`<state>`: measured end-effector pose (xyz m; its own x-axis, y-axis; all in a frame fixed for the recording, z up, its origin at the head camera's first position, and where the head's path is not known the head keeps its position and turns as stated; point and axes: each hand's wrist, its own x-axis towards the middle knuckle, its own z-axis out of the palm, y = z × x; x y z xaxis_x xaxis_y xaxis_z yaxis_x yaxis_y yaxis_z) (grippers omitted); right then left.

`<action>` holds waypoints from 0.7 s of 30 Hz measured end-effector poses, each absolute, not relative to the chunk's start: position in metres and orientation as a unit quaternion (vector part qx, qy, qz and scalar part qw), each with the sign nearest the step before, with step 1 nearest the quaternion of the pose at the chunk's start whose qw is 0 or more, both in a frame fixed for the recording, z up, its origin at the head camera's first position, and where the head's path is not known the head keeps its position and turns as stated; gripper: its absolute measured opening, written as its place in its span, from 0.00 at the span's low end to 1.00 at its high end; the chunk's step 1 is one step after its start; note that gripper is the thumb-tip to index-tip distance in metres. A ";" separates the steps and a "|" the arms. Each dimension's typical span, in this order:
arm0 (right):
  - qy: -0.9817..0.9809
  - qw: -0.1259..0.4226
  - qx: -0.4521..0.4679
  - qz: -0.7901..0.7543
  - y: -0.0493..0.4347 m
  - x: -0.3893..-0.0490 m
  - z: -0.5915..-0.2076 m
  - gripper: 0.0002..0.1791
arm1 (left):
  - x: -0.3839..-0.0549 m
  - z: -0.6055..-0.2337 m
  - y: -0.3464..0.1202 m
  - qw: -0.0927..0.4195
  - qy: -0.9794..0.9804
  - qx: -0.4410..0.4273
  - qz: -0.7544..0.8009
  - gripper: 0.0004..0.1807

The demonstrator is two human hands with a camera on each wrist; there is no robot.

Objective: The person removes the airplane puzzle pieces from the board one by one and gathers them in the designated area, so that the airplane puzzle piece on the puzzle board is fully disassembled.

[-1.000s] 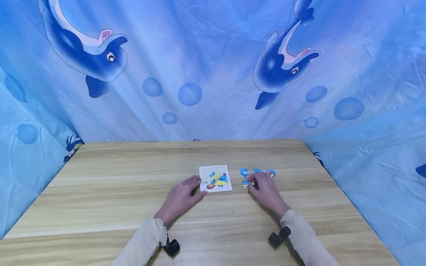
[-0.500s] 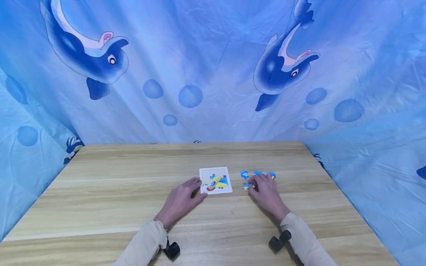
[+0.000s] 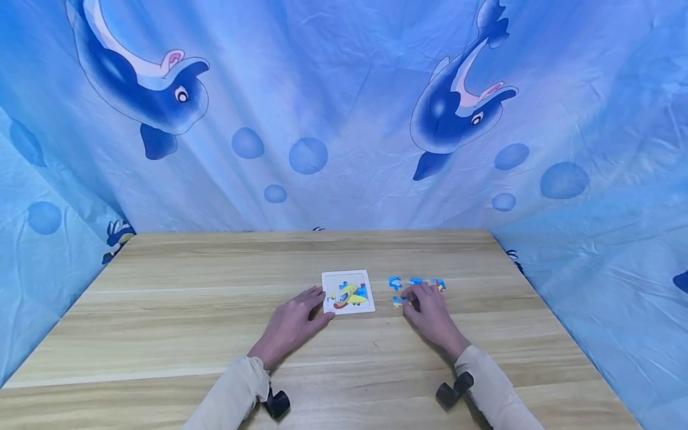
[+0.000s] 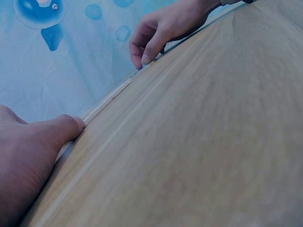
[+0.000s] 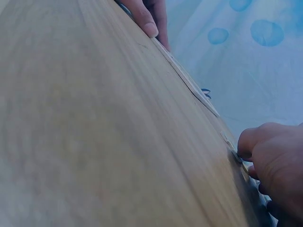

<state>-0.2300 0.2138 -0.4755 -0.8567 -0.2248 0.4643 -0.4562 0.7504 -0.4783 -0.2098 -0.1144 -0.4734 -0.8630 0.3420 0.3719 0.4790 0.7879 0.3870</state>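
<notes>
A white-framed jigsaw board (image 3: 335,278) lies flat on the table, partly filled with a yellow cartoon airplane. My left hand (image 3: 290,322) holds its near left corner, thumb at the lower edge and fingers along the left side. To the right, loose blue and yellow puzzle pieces lie in rows, among them a blue one (image 3: 395,280) at the upper left. My right hand (image 3: 430,316) bends over the lower row and pinches a puzzle piece mostly hidden under its fingertips. Another piece (image 3: 398,301) shows just left of them. In the left wrist view, the right thumb (image 4: 152,51) is down at the tabletop.
The wooden table (image 3: 161,334) carries the board and the pieces. Behind and beside it hangs a blue curtain (image 3: 355,119) printed with dolphins and bubbles. More loose pieces, one of them blue and red (image 3: 439,283), lie past the right hand's knuckles. Each wrist wears a small black camera (image 3: 278,405).
The right hand's fingertips have shifted slightly rightward over the lower row of pieces. The left hand and the board stay where they were; the head view has tilted a little.
</notes>
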 end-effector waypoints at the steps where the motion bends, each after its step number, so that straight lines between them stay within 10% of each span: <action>1: -0.912 0.196 0.192 0.306 0.215 -0.231 -0.477 0.06 | -0.210 -0.473 -0.114 0.142 -0.935 -0.220 -0.240 0.32; 21: -0.899 0.194 0.234 0.314 0.222 -0.237 -0.479 0.08 | -0.211 -0.473 -0.113 0.141 -0.935 -0.219 -0.242 0.31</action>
